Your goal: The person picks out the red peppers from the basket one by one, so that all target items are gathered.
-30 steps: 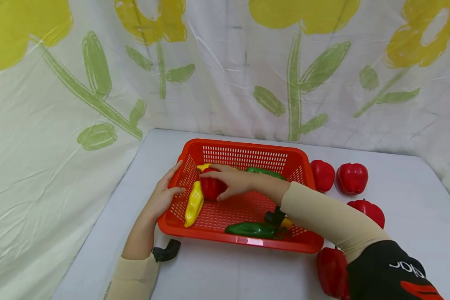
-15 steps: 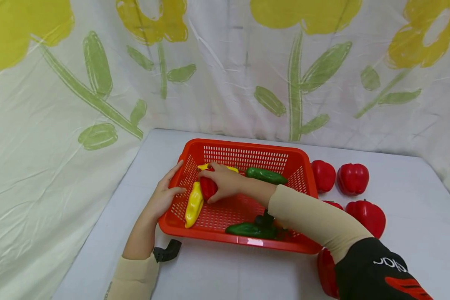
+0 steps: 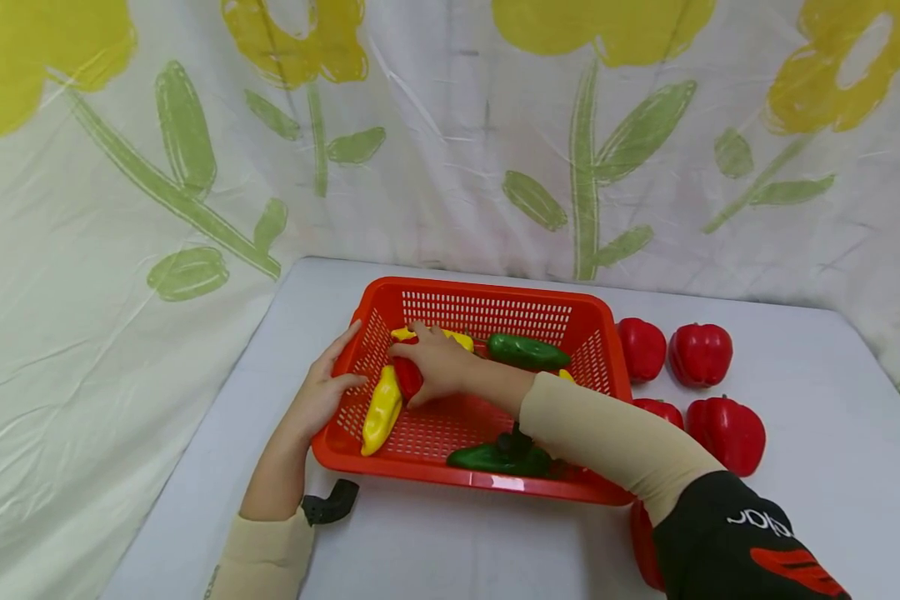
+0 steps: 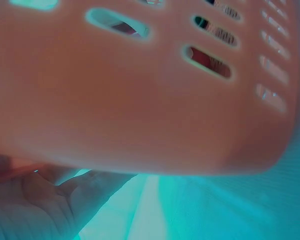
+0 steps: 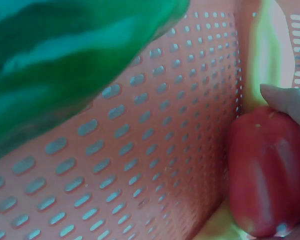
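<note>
A red plastic basket (image 3: 487,479) with slotted walls stands on the table. At its left end my left hand (image 3: 318,400) holds the rim, thumb over the edge. My right hand (image 3: 442,367) reaches inside and grips a red bell pepper (image 3: 407,375). Thumb and fingers lie on that pepper (image 5: 270,175) in the right wrist view, where part of the hand is cut off. Beside it, a long yellow pepper (image 3: 381,412) leans along the left wall. Another yellow pepper (image 3: 461,340) lies behind, partly hidden by the right hand.
Inside the basket are a green pepper (image 3: 528,352) at the back and another green pepper (image 3: 480,458) at the front. Several red bell peppers (image 3: 701,354) stand right of the basket, some partly hidden by the right arm. A flowered cloth (image 3: 450,167) hangs behind the table.
My right hand has moved slightly left with the red bell pepper, up against the long yellow pepper. The back green pepper is more visible. My left hand stays at the rim.
</note>
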Demonstrator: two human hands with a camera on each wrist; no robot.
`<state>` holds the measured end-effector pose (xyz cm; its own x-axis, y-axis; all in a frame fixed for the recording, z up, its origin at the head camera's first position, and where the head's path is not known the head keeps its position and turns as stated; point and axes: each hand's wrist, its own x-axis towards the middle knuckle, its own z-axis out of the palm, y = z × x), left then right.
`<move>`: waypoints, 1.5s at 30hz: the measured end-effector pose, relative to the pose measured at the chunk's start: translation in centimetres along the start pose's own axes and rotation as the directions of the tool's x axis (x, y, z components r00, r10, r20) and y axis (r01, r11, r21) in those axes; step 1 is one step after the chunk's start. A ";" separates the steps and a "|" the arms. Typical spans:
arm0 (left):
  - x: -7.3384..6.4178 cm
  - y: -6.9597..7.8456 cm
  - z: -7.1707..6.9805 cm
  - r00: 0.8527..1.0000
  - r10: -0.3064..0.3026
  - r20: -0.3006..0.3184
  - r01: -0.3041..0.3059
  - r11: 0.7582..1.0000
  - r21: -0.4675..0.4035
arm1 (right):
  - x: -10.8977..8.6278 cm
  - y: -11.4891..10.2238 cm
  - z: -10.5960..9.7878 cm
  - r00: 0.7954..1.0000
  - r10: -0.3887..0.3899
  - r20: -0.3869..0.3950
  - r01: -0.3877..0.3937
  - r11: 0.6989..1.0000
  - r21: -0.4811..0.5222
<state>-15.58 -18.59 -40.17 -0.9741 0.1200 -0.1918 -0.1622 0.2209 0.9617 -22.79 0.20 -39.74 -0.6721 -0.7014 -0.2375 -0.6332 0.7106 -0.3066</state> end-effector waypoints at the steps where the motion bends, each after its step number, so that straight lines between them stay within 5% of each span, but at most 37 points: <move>1: 0.0 0.0 0.0 1.000 0.001 0.000 -0.001 1.000 -0.002 | 0.0 -0.1 0.0 1.000 0.004 0.003 -0.004 1.000 -0.005; 11: 0.2 -0.1 0.0 1.000 0.010 0.005 -0.010 1.000 -0.010 | -0.3 -0.3 -0.1 1.000 0.013 -0.014 -0.014 0.998 -0.069; 45: 0.1 -0.1 0.0 1.000 -0.001 -0.004 0.001 1.000 0.001 | -1.8 1.2 -1.4 0.996 -0.060 -0.065 0.067 0.993 0.100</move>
<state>-15.64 -18.58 -40.24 -0.9747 0.1156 -0.1916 -0.1627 0.2217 0.9614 -22.87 2.36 -38.34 -0.6559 -0.7380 -0.1585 -0.6351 0.6531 -0.4125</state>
